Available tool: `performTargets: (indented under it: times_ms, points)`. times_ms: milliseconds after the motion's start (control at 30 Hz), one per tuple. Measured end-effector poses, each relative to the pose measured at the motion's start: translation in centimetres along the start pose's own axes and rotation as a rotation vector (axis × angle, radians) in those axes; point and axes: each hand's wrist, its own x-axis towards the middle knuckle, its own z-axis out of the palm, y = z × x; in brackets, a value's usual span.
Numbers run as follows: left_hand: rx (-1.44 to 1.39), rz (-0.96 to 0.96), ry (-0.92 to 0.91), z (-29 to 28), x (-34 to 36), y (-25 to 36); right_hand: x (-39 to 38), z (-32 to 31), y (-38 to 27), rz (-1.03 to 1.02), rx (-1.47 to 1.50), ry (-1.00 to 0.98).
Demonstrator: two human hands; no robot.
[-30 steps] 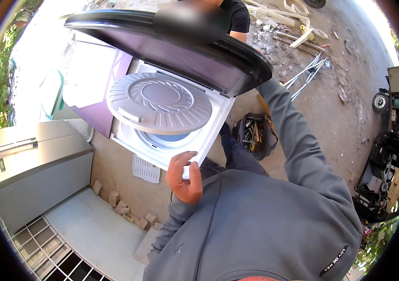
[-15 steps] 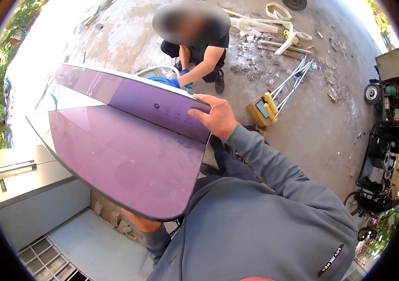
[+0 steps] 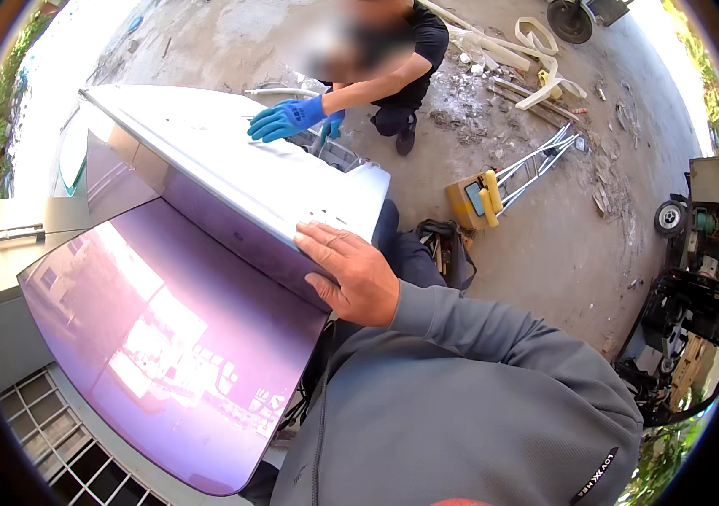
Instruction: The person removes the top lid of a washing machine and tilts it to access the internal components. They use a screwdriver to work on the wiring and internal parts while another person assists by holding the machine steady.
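Observation:
A large panel unit (image 3: 178,329) fills the left middle, with a curved glossy purple face joined to a narrower purple strip and a white backside (image 3: 207,160). My right hand (image 3: 352,274) is closed over its near right edge, thumb on the purple strip and fingers lying on the white side. My left hand is out of sight behind the unit. Across from me crouches a person in a black shirt, whose blue-gloved hand (image 3: 288,118) is stretched over the white side. Another blue glove (image 3: 332,125) shows just behind it.
A metal grid (image 3: 64,438) and a steel cabinet (image 3: 22,228) stand at left. Beyond my right arm are a dark tool bag (image 3: 452,253), a yellow-brown box (image 3: 471,202) and folded metal legs (image 3: 536,164). Pale strips (image 3: 536,59) and debris lie farther off; a cart (image 3: 680,312) stands at right.
The unit has tipped, so its white backside now faces up and its purple face sits lower. My left hand has gone out of sight. The person's gloved hand has reached over the white side.

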Motion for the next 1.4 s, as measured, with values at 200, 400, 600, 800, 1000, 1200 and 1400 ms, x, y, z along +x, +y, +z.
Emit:
performTargets:
  times_ms: [200, 400, 600, 800, 1000, 1200, 1400]
  points:
    - [0.033, -0.114, 0.286, -6.5, 1.8, 6.4, 3.9, 0.1, 3.5, -0.558, 0.263, -0.538]
    - [0.173, -0.012, 0.536, -7.5, -1.0, 20.6, 5.2, 3.1, 5.8, -0.652, 0.712, -0.59]
    - [0.951, 0.264, 0.282, 21.0, -6.1, 22.4, 4.7, 6.2, 6.0, -0.629, 0.83, -0.592]
    - [0.619, -0.389, -0.279, 26.2, 0.0, 12.4, 4.8, 8.4, 5.7, -0.686, 0.928, -0.599]
    - [0.748, -0.146, 0.067, 30.0, 0.0, 5.5, 4.5, 7.1, 21.9, -0.042, 0.651, -0.449]
    - [0.819, -0.395, 0.423, 30.0, 4.2, 2.2, -1.0, 7.9, 52.8, 0.957, -0.019, -0.277]
    - [1.004, -0.315, 0.781, 30.2, 5.7, -0.5, -3.0, 12.7, 68.8, 1.076, -0.187, -0.266]
